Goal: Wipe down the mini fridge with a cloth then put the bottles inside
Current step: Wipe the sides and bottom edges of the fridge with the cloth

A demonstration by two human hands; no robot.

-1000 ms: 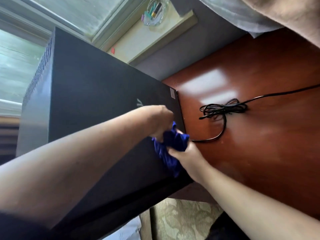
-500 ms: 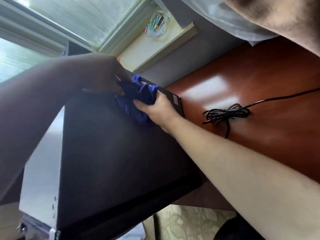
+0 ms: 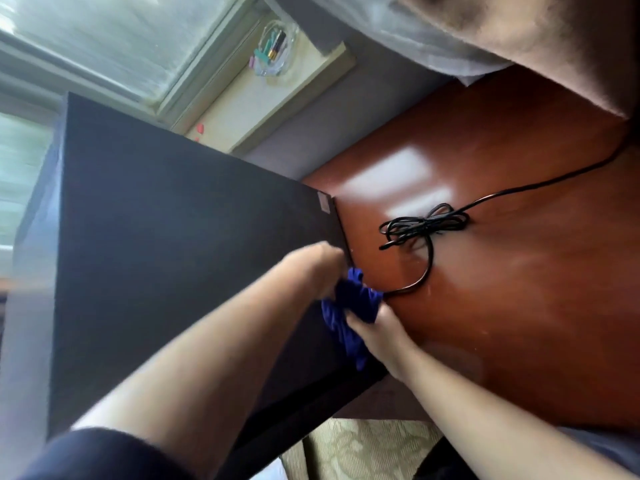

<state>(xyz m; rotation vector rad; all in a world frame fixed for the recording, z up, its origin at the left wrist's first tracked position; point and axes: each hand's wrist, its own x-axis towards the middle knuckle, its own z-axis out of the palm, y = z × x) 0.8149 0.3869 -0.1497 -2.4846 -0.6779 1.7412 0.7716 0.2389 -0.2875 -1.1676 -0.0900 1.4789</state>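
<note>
The black mini fridge [image 3: 180, 244] fills the left and middle of the view, its flat dark top facing me. A bunched blue cloth [image 3: 349, 306] lies on the fridge's right edge, near its front corner. My left hand [image 3: 322, 268] grips the cloth from the far side and my right hand [image 3: 374, 327] grips it from the near side. The image is blurred by motion. No bottles are in view.
The fridge stands on a glossy red-brown wooden table [image 3: 519, 271]. A coiled black power cord [image 3: 426, 226] lies on the table just right of the fridge. Behind are a window sill with a clear dish of small items [image 3: 273, 51] and a window.
Both hands and the cloth have swept from the far right corner of the fridge top back toward me, to the near right edge.
</note>
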